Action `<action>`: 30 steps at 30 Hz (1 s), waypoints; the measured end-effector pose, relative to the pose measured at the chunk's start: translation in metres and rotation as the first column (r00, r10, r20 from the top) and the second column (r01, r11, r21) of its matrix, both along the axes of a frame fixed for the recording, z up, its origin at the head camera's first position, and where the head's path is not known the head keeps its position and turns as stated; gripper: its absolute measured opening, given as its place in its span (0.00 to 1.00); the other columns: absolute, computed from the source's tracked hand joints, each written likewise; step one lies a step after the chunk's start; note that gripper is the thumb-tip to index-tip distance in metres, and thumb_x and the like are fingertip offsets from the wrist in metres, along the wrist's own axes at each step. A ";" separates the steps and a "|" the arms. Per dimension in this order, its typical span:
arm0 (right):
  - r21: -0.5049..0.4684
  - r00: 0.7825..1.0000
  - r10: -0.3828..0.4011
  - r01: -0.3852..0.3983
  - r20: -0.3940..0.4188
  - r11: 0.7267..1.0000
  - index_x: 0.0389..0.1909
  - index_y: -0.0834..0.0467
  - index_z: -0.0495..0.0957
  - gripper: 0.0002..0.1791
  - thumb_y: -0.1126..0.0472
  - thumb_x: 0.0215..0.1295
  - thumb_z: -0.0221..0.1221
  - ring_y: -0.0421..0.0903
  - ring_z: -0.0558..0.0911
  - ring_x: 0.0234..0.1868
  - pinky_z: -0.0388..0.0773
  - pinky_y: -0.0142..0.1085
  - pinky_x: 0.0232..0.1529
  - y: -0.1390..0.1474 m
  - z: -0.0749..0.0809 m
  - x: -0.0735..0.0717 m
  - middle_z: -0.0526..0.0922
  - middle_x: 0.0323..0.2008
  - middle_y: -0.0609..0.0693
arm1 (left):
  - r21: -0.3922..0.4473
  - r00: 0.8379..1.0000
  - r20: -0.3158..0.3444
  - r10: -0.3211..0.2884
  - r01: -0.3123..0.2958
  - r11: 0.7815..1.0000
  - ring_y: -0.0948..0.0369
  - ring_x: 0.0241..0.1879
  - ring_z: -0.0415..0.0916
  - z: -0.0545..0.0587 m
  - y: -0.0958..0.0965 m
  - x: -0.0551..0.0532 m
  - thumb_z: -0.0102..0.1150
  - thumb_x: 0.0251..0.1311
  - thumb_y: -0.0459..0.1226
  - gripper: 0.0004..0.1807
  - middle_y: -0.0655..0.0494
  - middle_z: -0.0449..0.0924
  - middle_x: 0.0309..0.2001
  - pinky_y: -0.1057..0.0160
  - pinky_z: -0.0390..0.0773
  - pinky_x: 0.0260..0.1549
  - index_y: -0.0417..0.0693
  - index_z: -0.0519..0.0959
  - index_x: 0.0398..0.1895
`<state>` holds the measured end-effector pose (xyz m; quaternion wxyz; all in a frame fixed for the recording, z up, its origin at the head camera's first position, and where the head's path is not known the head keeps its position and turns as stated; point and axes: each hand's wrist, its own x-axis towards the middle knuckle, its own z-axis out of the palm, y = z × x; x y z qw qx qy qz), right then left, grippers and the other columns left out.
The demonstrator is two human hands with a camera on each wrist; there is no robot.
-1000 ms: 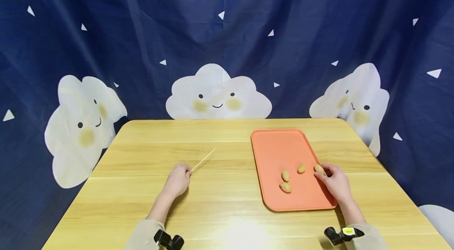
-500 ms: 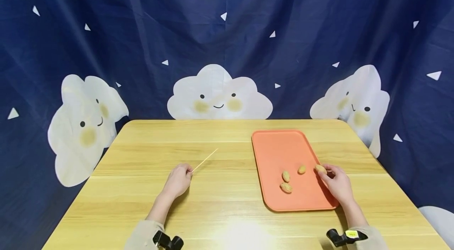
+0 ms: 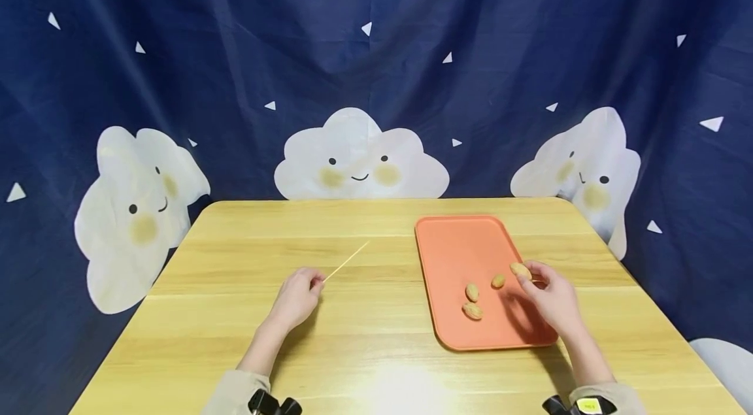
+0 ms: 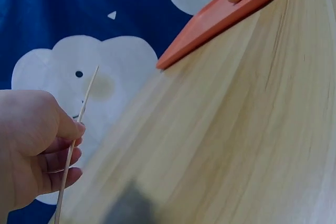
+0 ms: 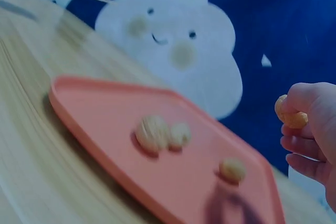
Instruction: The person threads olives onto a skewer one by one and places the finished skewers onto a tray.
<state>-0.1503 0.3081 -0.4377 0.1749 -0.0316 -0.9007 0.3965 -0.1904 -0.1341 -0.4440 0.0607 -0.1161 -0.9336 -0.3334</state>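
My left hand [image 3: 298, 296] pinches a thin wooden skewer [image 3: 348, 259] between thumb and fingers. In the left wrist view the skewer [image 4: 90, 88] slants upward past the thumb, its lower end running out of frame. On the right, my right hand [image 3: 553, 297] holds a tan peanut [image 3: 520, 270] above the right rim of an orange tray [image 3: 459, 242]. The right wrist view shows this peanut [image 5: 294, 118] partly covered by the thumb. Lying in the tray are three more nut-like pieces: a larger one [image 3: 472, 311], one [image 3: 472, 291] just behind it, and a small one [image 3: 498, 281] apart.
The tray stands on the right half of a light wooden table [image 3: 376, 310]. Behind the table hangs a dark blue curtain [image 3: 329, 42] with white clouds. Black wrist cameras [image 3: 274, 402] sit on both sleeves.
My right hand has lifted with the peanut off the tray's right side, and its shadow now falls on the tray. The left hand and skewer have risen slightly, shifting a little right.
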 end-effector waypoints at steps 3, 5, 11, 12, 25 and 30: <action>-0.049 0.999 0.053 -0.054 -0.012 0.997 0.49 0.64 0.76 0.19 0.56 0.62 0.60 0.26 0.74 0.36 0.70 0.19 0.36 -0.013 0.008 0.003 0.81 0.42 0.60 | 0.015 1.000 0.002 -0.019 0.019 1.000 0.61 0.30 0.67 0.005 0.004 0.004 0.55 0.58 0.29 0.07 0.56 0.73 0.30 0.61 0.69 0.31 0.37 0.80 0.38; -0.093 0.993 0.109 -0.112 -0.038 0.989 0.50 0.65 0.75 0.18 0.61 0.61 0.60 0.27 0.75 0.38 0.71 0.18 0.38 -0.022 0.014 0.006 0.81 0.42 0.61 | 0.023 0.999 -0.006 -0.036 0.037 0.999 0.62 0.29 0.67 0.010 0.007 0.007 0.56 0.58 0.29 0.07 0.57 0.72 0.29 0.62 0.69 0.30 0.37 0.81 0.38; -0.210 0.951 0.289 -0.307 -0.111 0.928 0.48 0.67 0.74 0.17 0.70 0.58 0.61 0.36 0.80 0.36 0.76 0.25 0.37 -0.046 0.033 0.013 0.82 0.37 0.56 | -0.003 0.996 -0.053 -0.067 0.067 0.998 0.63 0.29 0.68 0.026 0.016 0.016 0.59 0.56 0.30 0.04 0.60 0.72 0.29 0.62 0.69 0.30 0.42 0.82 0.33; -0.216 0.942 0.313 -0.333 -0.123 0.918 0.48 0.67 0.74 0.17 0.70 0.57 0.61 0.37 0.80 0.35 0.76 0.26 0.36 -0.050 0.037 0.014 0.82 0.36 0.54 | -0.009 0.996 -0.060 -0.072 0.072 0.997 0.63 0.29 0.68 0.029 0.018 0.018 0.60 0.55 0.30 0.04 0.61 0.73 0.30 0.62 0.69 0.30 0.43 0.82 0.33; -0.398 0.863 0.465 -0.503 -0.194 0.767 0.50 0.70 0.71 0.17 0.74 0.58 0.58 0.42 0.80 0.32 0.79 0.32 0.34 -0.073 0.048 0.019 0.81 0.34 0.49 | -0.012 0.986 -0.117 -0.120 0.119 0.993 0.64 0.31 0.71 0.047 0.034 0.030 0.63 0.53 0.31 0.04 0.65 0.74 0.29 0.62 0.72 0.33 0.49 0.82 0.30; -0.459 0.823 0.517 -0.564 -0.237 0.687 0.50 0.69 0.72 0.17 0.75 0.59 0.57 0.44 0.81 0.31 0.79 0.34 0.34 -0.078 0.052 0.019 0.81 0.33 0.48 | 0.003 0.966 -0.198 -0.164 0.168 0.986 0.65 0.31 0.73 0.051 0.039 0.032 0.64 0.51 0.30 0.04 0.66 0.76 0.30 0.64 0.74 0.33 0.47 0.84 0.30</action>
